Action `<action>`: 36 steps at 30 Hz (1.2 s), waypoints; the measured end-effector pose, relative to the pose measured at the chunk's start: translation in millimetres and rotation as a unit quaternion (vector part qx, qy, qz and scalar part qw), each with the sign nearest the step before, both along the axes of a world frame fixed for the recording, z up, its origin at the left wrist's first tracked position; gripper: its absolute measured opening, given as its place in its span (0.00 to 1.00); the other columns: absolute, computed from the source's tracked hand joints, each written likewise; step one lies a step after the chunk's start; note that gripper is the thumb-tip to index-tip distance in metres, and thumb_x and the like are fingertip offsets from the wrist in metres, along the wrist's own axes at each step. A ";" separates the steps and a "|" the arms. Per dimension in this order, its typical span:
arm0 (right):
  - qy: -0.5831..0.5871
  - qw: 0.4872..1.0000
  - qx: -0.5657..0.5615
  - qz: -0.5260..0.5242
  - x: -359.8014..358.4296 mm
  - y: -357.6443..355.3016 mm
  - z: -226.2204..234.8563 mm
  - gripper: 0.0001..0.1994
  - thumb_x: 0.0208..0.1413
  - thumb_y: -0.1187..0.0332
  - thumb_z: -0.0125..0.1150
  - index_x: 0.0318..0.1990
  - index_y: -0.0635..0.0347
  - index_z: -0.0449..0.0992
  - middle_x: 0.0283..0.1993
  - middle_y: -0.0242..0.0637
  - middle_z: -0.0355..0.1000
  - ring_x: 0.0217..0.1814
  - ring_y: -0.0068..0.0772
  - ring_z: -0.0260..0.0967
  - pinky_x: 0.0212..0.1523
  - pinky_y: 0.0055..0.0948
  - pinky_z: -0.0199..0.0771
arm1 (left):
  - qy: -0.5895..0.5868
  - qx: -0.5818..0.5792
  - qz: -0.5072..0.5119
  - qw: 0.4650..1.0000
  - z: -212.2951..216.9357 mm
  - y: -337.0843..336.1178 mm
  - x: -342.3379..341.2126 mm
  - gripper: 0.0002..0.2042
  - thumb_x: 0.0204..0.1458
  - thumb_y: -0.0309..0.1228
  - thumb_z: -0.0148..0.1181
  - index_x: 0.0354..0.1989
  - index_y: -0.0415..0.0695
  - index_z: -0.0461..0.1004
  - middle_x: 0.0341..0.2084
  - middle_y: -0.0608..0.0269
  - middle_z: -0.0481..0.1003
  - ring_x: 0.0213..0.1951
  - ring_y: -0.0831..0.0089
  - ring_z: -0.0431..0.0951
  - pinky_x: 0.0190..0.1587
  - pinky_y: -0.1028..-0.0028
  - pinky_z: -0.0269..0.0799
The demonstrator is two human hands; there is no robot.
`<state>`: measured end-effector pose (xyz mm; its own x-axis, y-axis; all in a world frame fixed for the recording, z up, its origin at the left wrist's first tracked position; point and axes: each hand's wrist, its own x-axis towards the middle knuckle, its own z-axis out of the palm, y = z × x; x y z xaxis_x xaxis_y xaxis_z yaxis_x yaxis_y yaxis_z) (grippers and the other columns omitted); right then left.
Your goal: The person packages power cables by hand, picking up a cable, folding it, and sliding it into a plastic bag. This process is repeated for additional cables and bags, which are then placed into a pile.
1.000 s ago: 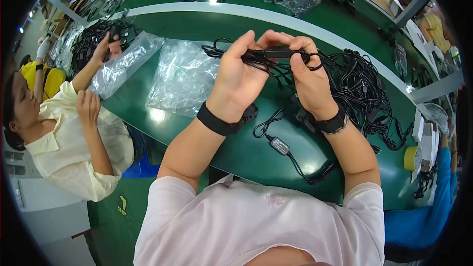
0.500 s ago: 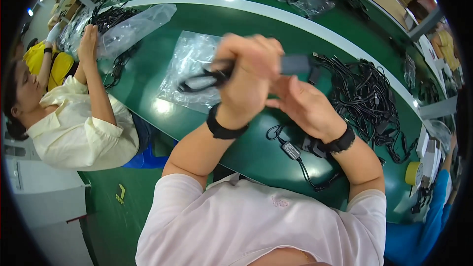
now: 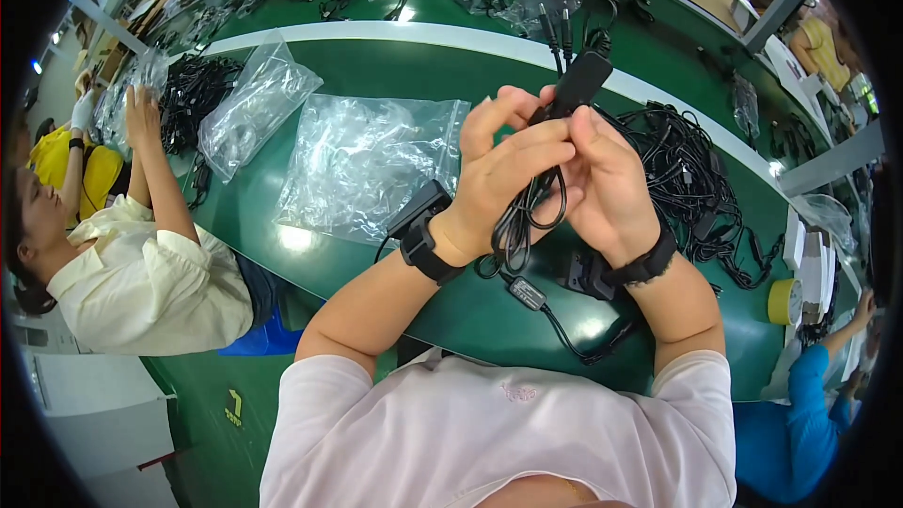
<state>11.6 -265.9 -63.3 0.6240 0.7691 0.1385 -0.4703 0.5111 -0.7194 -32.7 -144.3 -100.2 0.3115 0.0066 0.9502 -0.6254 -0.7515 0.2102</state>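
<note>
Both my hands meet over the table around a black cable with an oblong box. Its flat black box (image 3: 583, 82) tilts up above my fingertips, with two barrel plugs standing up beside it. My left hand (image 3: 503, 165) pinches the cable just below the box, and a folded loop of the cable (image 3: 514, 233) hangs by its palm. From the other side my right hand (image 3: 611, 190) closes its thumb and fingers on the same cable near the box's lower end. Fingers overlap there, so part of the grip is hidden.
A tangled pile of black cables (image 3: 691, 169) lies to the right. Left of my hands is a clear plastic bag (image 3: 362, 165). A small inline cable module (image 3: 527, 293) rests near my right wrist, yellow tape (image 3: 783, 301) farther right. A co-worker (image 3: 150, 273) sits at left.
The cable's box has swung from lying sideways to tilting upward. My right hand, open beside it before, has come in onto the cable. My left hand has shifted slightly right.
</note>
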 end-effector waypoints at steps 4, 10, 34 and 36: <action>0.055 0.995 0.071 -0.033 25.9 -5.2 -11.9 0.15 0.60 0.62 0.41 0.45 0.65 0.62 0.45 0.45 0.67 0.50 0.40 0.65 0.51 0.34 0.67 | -0.002 -0.037 -0.176 0.984 -6.2 1.9 5.0 0.24 0.32 0.29 0.65 0.43 0.44 0.66 0.44 0.55 0.70 0.48 0.56 0.67 0.51 0.62 0.59; -0.192 0.973 -0.026 -0.122 49.5 -11.1 -6.5 0.14 0.60 0.59 0.42 0.41 0.62 0.63 0.33 0.34 0.66 0.37 0.27 0.64 0.38 0.24 0.67 | 0.241 -0.219 -0.272 0.906 3.3 10.4 -3.0 0.42 0.34 0.40 0.67 0.58 0.39 0.51 0.57 0.52 0.52 0.57 0.60 0.56 0.56 0.63 0.53; -0.833 0.344 -0.337 -0.271 -19.8 -21.7 34.7 0.26 0.39 0.71 0.61 0.52 0.52 0.67 0.58 0.32 0.61 0.66 0.39 0.46 0.62 0.52 0.36 | 0.335 0.141 0.165 0.917 13.1 13.4 -26.7 0.06 0.40 0.21 0.49 0.29 0.37 0.65 0.22 0.53 0.67 0.28 0.56 0.70 0.32 0.63 0.66; -0.830 0.356 -0.372 -0.214 -2.2 -18.2 17.3 0.24 0.40 0.71 0.61 0.49 0.55 0.68 0.48 0.33 0.68 0.59 0.37 0.57 0.61 0.58 0.36 | 0.260 0.185 0.118 0.940 17.7 10.9 -27.1 0.06 0.40 0.21 0.49 0.29 0.37 0.65 0.23 0.55 0.67 0.29 0.60 0.68 0.32 0.66 0.66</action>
<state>9.5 -284.1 -46.1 0.2385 0.8622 0.4469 0.9252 -0.3416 0.1653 -59.9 -133.4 -82.5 0.7659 -0.1678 0.6207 -0.3176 -0.9381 0.1383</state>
